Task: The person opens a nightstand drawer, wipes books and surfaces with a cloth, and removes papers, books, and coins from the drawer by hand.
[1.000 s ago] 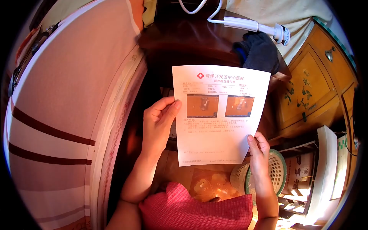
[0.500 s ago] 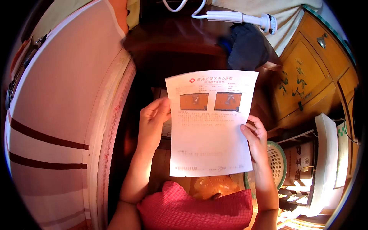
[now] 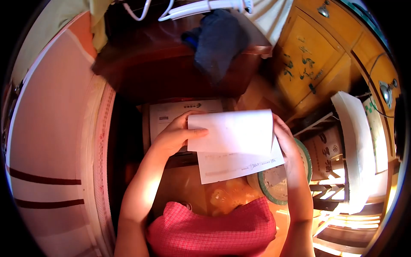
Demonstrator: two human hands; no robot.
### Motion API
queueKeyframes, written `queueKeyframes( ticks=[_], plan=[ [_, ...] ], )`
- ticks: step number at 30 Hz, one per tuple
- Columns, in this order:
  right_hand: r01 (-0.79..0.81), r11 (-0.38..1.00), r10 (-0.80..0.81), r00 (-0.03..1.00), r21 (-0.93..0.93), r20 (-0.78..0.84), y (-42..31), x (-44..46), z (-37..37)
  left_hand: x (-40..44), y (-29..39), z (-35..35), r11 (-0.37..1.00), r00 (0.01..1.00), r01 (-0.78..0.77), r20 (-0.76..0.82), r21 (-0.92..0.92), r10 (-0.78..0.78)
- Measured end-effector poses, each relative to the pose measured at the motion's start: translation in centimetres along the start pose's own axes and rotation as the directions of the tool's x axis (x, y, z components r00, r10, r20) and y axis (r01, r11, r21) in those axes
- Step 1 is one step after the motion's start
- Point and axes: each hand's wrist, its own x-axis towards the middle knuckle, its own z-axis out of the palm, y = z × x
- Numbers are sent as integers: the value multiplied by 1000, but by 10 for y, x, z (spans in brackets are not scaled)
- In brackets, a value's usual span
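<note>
A printed report sheet [image 3: 231, 132] is folded over in front of me, its top half bent down toward me with the blank back showing. Below the fold, the lower strip still shows print and handwriting; it sits at a slight slant. My left hand [image 3: 174, 133] grips the left edge, thumb lying across the folded flap. At the right edge, my right hand [image 3: 286, 136] is closed on the paper, its fingers partly hidden behind the sheet. Behind the sheet, a box [image 3: 160, 120] with white printed paper on top is partly covered.
A dark red wooden table [image 3: 158, 64] stands ahead, with dark cloth [image 3: 220, 43] hanging over its edge and a white corded device [image 3: 201, 8] on top. Right are a yellow cabinet [image 3: 308, 64], a green-rimmed basket [image 3: 274, 197] and a cardboard box [image 3: 323, 150]. A bed [image 3: 51, 128] lies left.
The sheet, previously held flat with its printed face and two pictures visible, is now folded over, top edge brought down. Both hands have shifted along its sides, and the view has moved.
</note>
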Motion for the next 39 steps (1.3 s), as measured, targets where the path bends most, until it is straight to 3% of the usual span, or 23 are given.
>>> queueKeyframes(
  ticks=[1,2,4,5,6,10,13,14,16,18,20,21,22,24,25,26,28,29,30,32,36,38,39],
  plan=[
    [-84,990,93,992,112,-83,-17,-19,19,9,-5,6,998,999,-40,-26,-42,39],
    [-139,966,111,984,218,137,-19,-20,1,16,-8,16,999,999,-32,-6,-42,32],
    [-148,928,57,963,342,262,-20,-37,-24,30,-15,39,982,985,-150,-102,-112,138],
    [-144,863,-38,937,485,346,-15,-45,-36,39,-20,52,976,980,-129,-174,-174,98],
    [-26,867,-52,989,498,142,-18,-59,-26,43,-24,66,978,985,-112,-151,-175,86],
    [130,812,-142,990,568,-23,7,-92,-58,61,-43,121,966,969,-195,-184,-169,164],
    [25,824,122,968,566,-221,21,-113,-67,61,-54,156,895,899,-426,-51,133,435],
    [36,824,119,965,566,-234,19,-118,-70,61,-56,166,821,853,-510,30,258,520],
    [27,772,129,972,635,-198,13,-129,-78,69,-62,172,484,626,-772,365,412,689],
    [67,828,35,985,557,-170,8,-136,-89,64,-68,176,286,473,-880,649,379,596],
    [129,943,-2,925,308,-380,-3,-137,-97,64,-75,188,0,231,-962,819,272,525],
    [159,962,-41,887,221,-461,-8,-137,-100,62,-77,191,62,275,-960,882,273,383],
    [161,962,-41,884,220,-466,-13,-137,-102,61,-79,192,65,272,-961,883,268,382],
    [274,951,-309,792,-145,-527,-25,-136,-106,64,-86,192,-101,337,-922,904,373,265],
    [132,914,-348,743,-384,-572,-30,-139,-108,66,-92,185,-47,414,-902,892,428,178],
    [129,914,-346,742,-384,-574,-33,-139,-104,67,-95,179,-43,414,-903,893,428,178],
    [73,377,-581,795,-923,-175,-32,-135,-87,67,-92,171,22,545,-836,824,548,154],
    [20,335,-537,825,-942,-174,-26,-130,-77,69,-93,168,-43,559,-816,807,576,191],
    [-100,320,-360,907,-942,-219,-17,-125,-73,70,-92,167,-43,560,-816,807,576,189],
    [-51,99,-217,974,-994,-71,24,-105,-95,71,-90,164,-135,598,-761,767,634,233],
    [10,-39,-121,993,-999,15,58,-89,-103,67,-95,155,-161,610,-764,781,624,134],
    [-6,-255,-92,996,-967,18,70,-94,-100,66,-96,156,-151,622,-762,777,629,95],
    [-17,-95,87,996,-995,-25,68,-89,-102,66,-96,156,-140,635,-759,771,635,55]
  ],
)
